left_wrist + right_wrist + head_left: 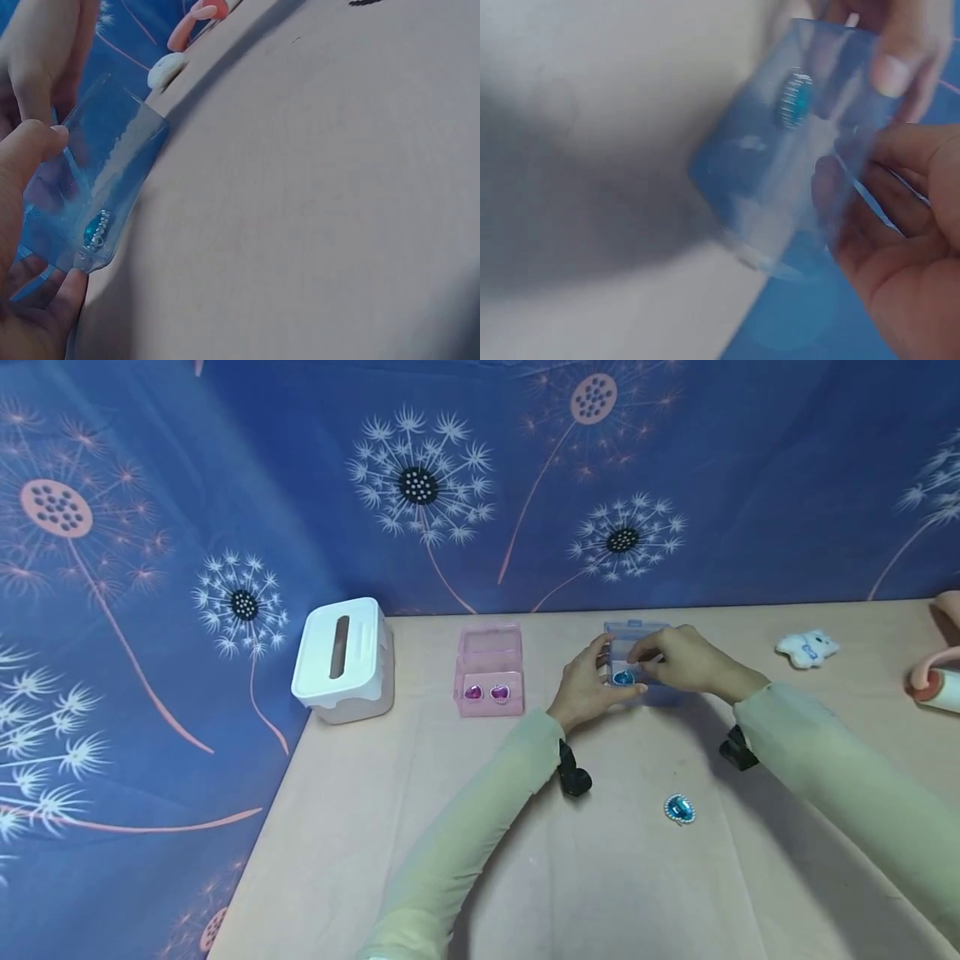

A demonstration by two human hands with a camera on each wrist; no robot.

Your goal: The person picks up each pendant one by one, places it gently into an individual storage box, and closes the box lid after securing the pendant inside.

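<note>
Blue backdrop cloth: one, dandelion print, hung behind and to the left of the table.
Table: one, pale cover, spread before you.
White box: one, slotted lid, on the table at the far left.
Left hand: yours; thumb and fingers closed about the left end of the blue case, thumb on the near side.
Right hand: yours; fingers bent, at the upper right of the same case. Blur and clear plastic obscure the fingertips, so whether they pinch anything cannot be told.
Pink case: one, open, left of your hands.
Blue case: one, see-through, tilted between your hands.
Pink-and-white object: one, cut by the right edge.
White plush toy: one, beyond your right forearm.
Loose blue gem: one, pale-beaded border, on the table between your forearms.
Magenta gems: two, side by side in the pink case's near half.
Cased blue gem: one, beaded border, inside the blue case.
</note>
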